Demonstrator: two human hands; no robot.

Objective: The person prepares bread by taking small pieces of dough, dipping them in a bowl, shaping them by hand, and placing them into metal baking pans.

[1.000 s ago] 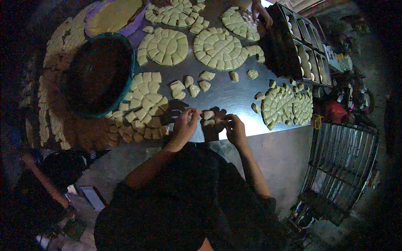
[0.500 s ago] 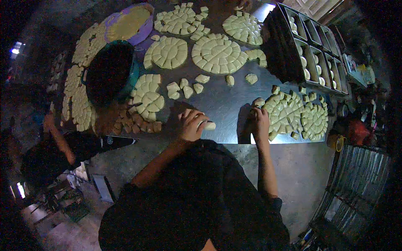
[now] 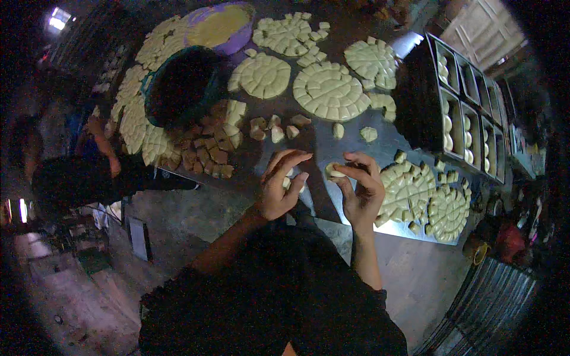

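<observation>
My right grip (image 3: 361,193) is pinching a small dough piece (image 3: 335,172) between thumb and finger, over the tabletop (image 3: 322,142), and there's my left grip (image 3: 276,193) opposite, thumb and fingers parted in an arch about a pale lump (image 3: 287,181), mostly hidden, so whether I'm pressing it I cannot tell. Here's what counts: the pinched piece sits on my right grip's inner side, facing the left grip across a short gap, roundish with no clear long axis, while a cut dough round (image 3: 407,190) lies just beyond my right knuckles.
</observation>
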